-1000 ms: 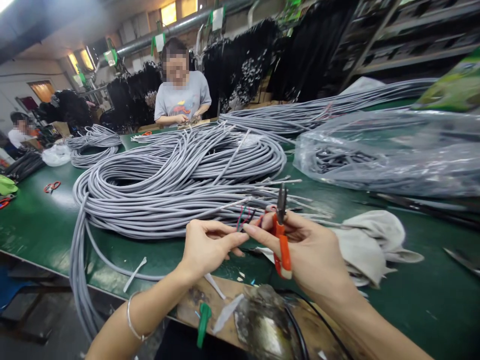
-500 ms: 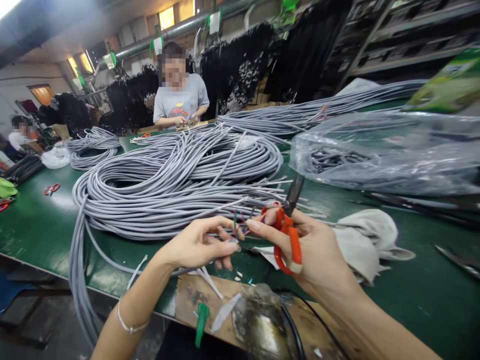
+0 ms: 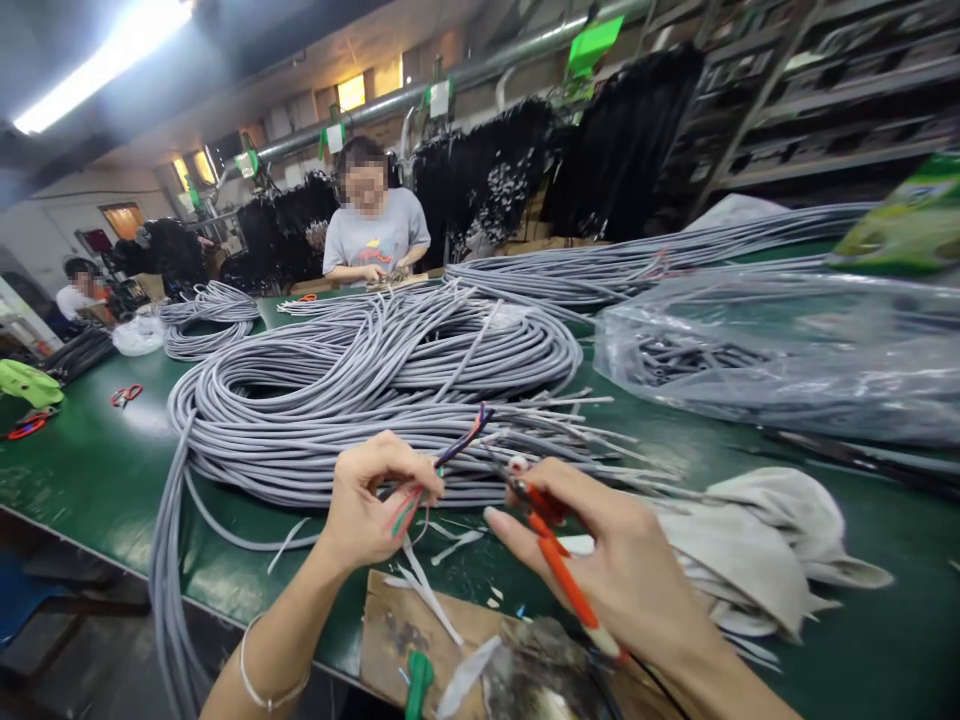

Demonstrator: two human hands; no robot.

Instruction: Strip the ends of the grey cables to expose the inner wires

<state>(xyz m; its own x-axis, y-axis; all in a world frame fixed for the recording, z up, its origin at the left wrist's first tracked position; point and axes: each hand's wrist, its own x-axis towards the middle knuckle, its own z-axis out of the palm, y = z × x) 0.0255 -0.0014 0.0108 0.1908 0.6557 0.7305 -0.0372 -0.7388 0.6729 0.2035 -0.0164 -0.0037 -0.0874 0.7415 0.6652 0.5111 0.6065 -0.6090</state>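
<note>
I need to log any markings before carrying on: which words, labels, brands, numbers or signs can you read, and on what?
No text can be read.
Green printed bag, far right: any lettering is too blurred.
Grey shirt, background: print too small to read.
White card near the pipe: too small.
Orange-handled cutters: no readable mark.

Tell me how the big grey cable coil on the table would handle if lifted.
The grey cable coil is probably heavy, with many strands stacked together. It likely bends but springs: strands hold smooth loops and droop over the edge of the green table. It may also splay, since ends fan out loosely on the right.
</note>
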